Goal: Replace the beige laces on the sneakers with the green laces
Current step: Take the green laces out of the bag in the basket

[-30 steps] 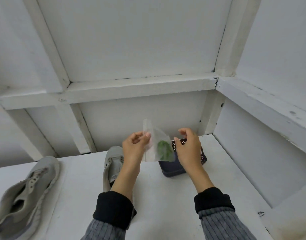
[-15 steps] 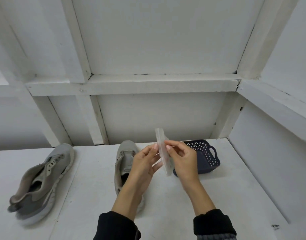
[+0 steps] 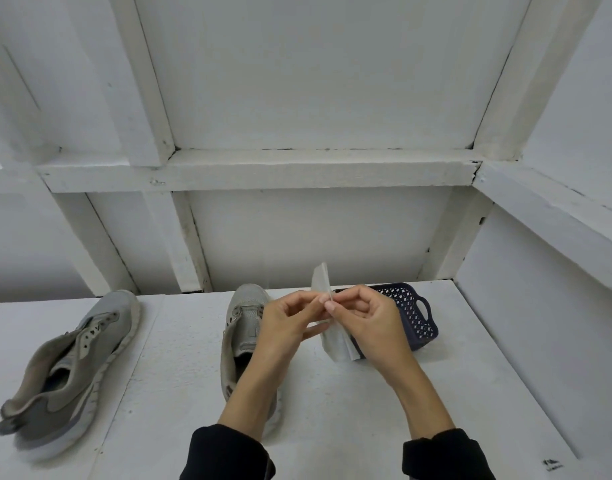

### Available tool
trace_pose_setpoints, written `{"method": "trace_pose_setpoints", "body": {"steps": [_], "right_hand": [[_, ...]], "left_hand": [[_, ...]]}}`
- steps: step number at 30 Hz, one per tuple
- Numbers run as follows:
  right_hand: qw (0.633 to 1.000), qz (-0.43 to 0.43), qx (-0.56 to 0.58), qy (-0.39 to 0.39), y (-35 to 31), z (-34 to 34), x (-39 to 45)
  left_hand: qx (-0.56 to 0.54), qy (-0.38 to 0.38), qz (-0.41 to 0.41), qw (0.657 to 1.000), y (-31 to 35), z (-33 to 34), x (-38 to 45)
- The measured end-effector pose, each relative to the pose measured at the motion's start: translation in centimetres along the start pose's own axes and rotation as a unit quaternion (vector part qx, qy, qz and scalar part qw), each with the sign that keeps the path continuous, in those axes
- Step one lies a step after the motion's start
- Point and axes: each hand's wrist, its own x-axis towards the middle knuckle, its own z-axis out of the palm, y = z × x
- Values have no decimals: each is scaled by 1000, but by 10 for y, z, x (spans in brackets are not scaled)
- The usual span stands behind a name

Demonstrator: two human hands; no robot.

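Both hands meet above the white tabletop [image 3: 332, 410], pinching a small clear plastic packet [image 3: 327, 317] held edge-on between them. The left hand [image 3: 285, 327] has its grip on the packet's near edge with thumb and fingertips; the right hand [image 3: 370, 323] pinches the same edge from the other side. One grey sneaker [image 3: 242, 327] lies just under the left forearm, the other sneaker [image 3: 72, 358] well apart at the left. A dark perforated basket [image 3: 415, 313] sits behind the right hand.
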Motion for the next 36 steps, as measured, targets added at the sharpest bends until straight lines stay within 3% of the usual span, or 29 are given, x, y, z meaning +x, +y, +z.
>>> {"method": "trace_pose_setpoints", "body": {"steps": [4,6,10,12,14,16,17,19,22,26,28,30,31,33,36], "right_hand": [[993,-24,-110,22,-2,-7,1],[994,1,-111,20,-1,-10,2],[982,161,94,-31,-4,-8,4],[943,240,222,-55,-6,-6,5],[879,307,361,-52,-5,-9,6],[821,329,466,-28,-1,-9,4],[820,318,477,-13,2,-9,4],[870,271,411,10,6,-5,2],[937,208,282,4,6,-1,0],[954,172,246,-24,1,-5,-3],[962,161,221,5,1,-5,-4],[984,125,98,84,2,-7,-3],[985,95,3,142,4,-10,-1],[954,27,-175,240,4,-15,1],[912,-59,-306,269,8,-11,1]], "left_hand": [[23,-4,-3,1000,-5,3,2],[19,-20,-16,999,-8,3,4],[-102,-79,-86,988,-11,6,4],[-209,-93,-133,964,-12,6,2],[-319,-119,-169,925,-12,4,0],[-387,-135,-177,895,-12,2,1],[-392,-127,-183,893,-12,3,2],[-328,-89,-190,921,-13,6,6],[-148,-48,-152,976,-12,9,10],[-11,-75,-85,993,-4,2,6],[3,-70,-81,994,-2,-4,6],[19,-16,-71,997,0,-10,6],[47,32,-50,997,0,-13,7],[151,130,14,980,-1,-19,8],[233,177,74,953,3,-11,2]]}}
